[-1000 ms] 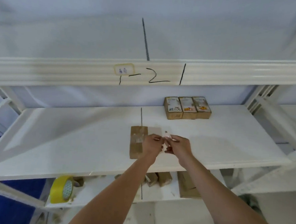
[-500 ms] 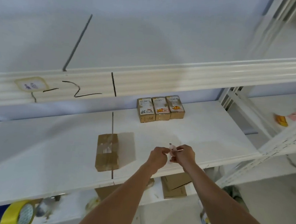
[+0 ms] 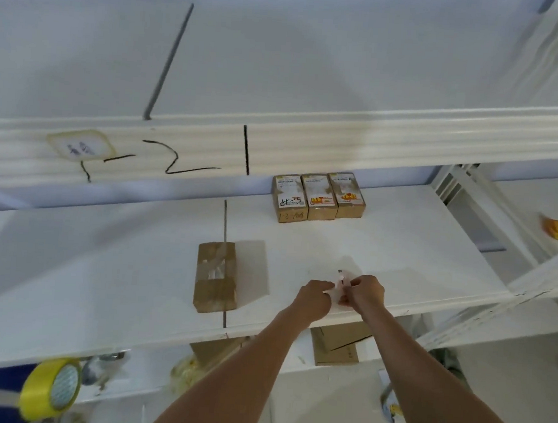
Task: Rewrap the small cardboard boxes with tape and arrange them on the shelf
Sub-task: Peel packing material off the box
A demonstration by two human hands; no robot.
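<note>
A small brown cardboard box point(image 3: 215, 277) with clear tape across its top lies on the white shelf board point(image 3: 102, 265), left of my hands. Three small labelled boxes point(image 3: 318, 196) stand in a row at the back of the same shelf. My left hand point(image 3: 313, 299) and my right hand point(image 3: 364, 291) meet above the shelf's front edge, and both pinch a small crumpled piece of pale tape point(image 3: 338, 286). A yellow tape roll point(image 3: 51, 388) sits on the lower shelf at the bottom left.
The upper shelf beam point(image 3: 276, 141) carries handwritten marks and a sticker. Brown cardboard boxes point(image 3: 337, 346) sit on the lower shelf under my hands. White shelf uprights point(image 3: 488, 222) stand at the right, with small orange and pink items point(image 3: 557, 229) beyond.
My hands moved right, away from the taped box, still pinching the tape scrap between them. The camera has shifted right, so the boxes sit further left.
</note>
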